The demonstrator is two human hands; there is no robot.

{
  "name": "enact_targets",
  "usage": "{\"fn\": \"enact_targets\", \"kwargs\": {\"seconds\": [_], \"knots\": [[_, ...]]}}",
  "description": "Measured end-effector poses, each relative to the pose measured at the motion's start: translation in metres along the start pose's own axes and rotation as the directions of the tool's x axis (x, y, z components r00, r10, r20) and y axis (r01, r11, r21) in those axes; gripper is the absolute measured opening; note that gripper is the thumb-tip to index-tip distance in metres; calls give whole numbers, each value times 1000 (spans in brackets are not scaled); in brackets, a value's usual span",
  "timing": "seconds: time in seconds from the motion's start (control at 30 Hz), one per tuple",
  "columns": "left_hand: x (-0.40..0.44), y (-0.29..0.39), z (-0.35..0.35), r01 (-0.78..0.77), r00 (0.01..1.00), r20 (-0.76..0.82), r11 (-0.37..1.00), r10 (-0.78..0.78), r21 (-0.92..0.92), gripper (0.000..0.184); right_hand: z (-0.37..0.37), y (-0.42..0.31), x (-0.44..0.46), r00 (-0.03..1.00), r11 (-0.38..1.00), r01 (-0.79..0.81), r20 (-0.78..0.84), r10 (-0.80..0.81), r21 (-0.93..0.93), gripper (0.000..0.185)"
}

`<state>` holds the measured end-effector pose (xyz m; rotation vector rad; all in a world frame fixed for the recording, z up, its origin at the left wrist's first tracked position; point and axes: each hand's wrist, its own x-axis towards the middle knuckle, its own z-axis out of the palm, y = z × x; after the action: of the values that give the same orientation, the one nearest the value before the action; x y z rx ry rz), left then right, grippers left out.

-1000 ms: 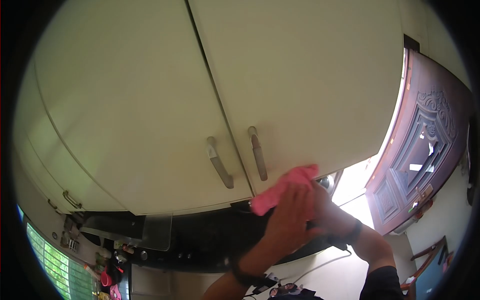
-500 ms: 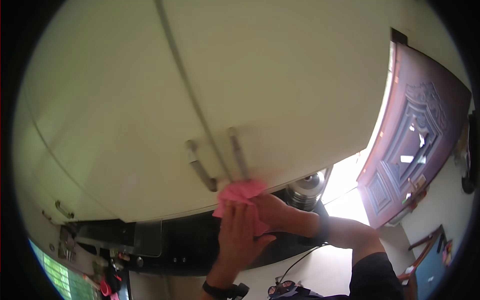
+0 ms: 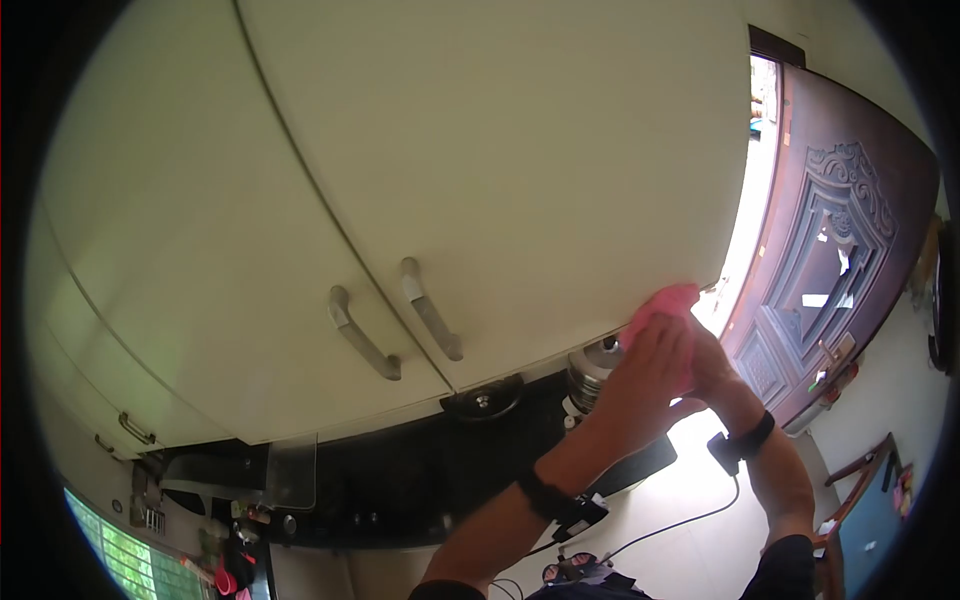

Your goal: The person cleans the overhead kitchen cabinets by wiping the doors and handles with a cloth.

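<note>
The pink cloth (image 3: 666,306) has moved right, near the cupboard door (image 3: 560,200) corner.
Left hand (image 3: 642,375) grips it, likely for pressing hard — right hand (image 3: 712,365) grip is hidden, can't tell.

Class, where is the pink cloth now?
In the head view, the pink cloth is right of centre, at the lower right corner of the cabinet door, with the left hand and right hand on it.

In view are one pink cloth (image 3: 668,302), four cabinet handles (image 3: 364,345), two wrist straps (image 3: 545,497) and one carved door (image 3: 850,170).
</note>
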<state>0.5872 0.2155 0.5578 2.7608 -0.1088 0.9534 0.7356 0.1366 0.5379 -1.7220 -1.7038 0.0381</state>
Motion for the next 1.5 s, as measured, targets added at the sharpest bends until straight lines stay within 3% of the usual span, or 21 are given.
{"fn": "enact_targets", "kwargs": {"seconds": [0.03,0.07,0.13,0.17,0.2,0.23,0.3,0.37,0.43,0.5,0.57,0.63,0.73,0.93,1.07,1.17,1.27,1.33,1.4,1.47,1.5], "knots": [[-1,1,7,7,998,-58,1000,-7,-2,88,-6,-1,1,999,990,35,8,-34,-135,54],[-6,-1,5,32,998,-45,999,-32,7,88,-4,2,1,1000,999,9,20,-8,-43,55],[-11,-2,2,57,998,-14,998,-57,7,88,9,12,4,996,932,-78,65,59,355,58],[-14,-2,1,56,998,-15,997,-55,44,88,27,22,8,991,767,-133,104,87,628,60],[-22,-2,-3,59,998,-13,995,-59,77,89,28,21,9,994,943,-40,106,5,330,62],[-29,-2,-8,59,998,-8,992,-59,115,89,29,19,10,991,997,77,108,-77,-4,63],[-40,3,-16,153,987,32,979,-159,137,89,64,28,11,986,910,-39,164,-32,413,63],[-59,2,-23,207,976,29,957,-217,202,89,77,8,23,976,911,153,83,-200,384,63],[-87,-3,-26,235,970,-14,930,-241,283,89,87,-21,29,915,914,395,56,-400,89,64],[-98,-1,-36,196,978,-12,904,-207,381,87,93,-43,30,869,863,494,27,-495,-106,64],[-116,-2,-53,203,977,-31,877,-211,435,86,84,-79,37,750,684,595,-15,-661,-422,65],[-132,-5,-68,232,971,-53,864,-233,447,86,110,-89,42,732,704,638,-39,-680,-313,65],[-152,-14,-68,284,959,-120,856,-258,433,85,111,-99,46,696,657,647,-52,-716,-387,58],[-107,-11,-52,220,975,-34,940,-218,263,87,97,-56,39,810,807,579,-29,-585,-119,59],[-61,-1,-37,181,982,25,977,-185,110,87,46,-45,22,934,929,358,-53,-354,91,64],[-32,2,-26,111,993,43,993,-110,-46,86,44,-19,8,942,952,268,-250,-226,151,58],[-9,1,-9,10,999,-47,989,-17,-144,82,45,-5,-2,787,941,290,-603,-131,175,52],[4,4,-3,-30,996,-87,970,10,-242,79,53,1,3,706,947,141,-700,107,287,47],[4,9,2,-8,996,-88,971,-13,-240,74,46,1,6,600,977,70,-791,121,203,42],[-2,13,3,0,997,-76,976,-17,-219,70,24,-1,9,511,994,33,-853,-105,-103,37],[-7,12,1,-3,998,-65,980,-10,-197,69,28,4,15,457,999,32,-890,-15,0,35]]}}
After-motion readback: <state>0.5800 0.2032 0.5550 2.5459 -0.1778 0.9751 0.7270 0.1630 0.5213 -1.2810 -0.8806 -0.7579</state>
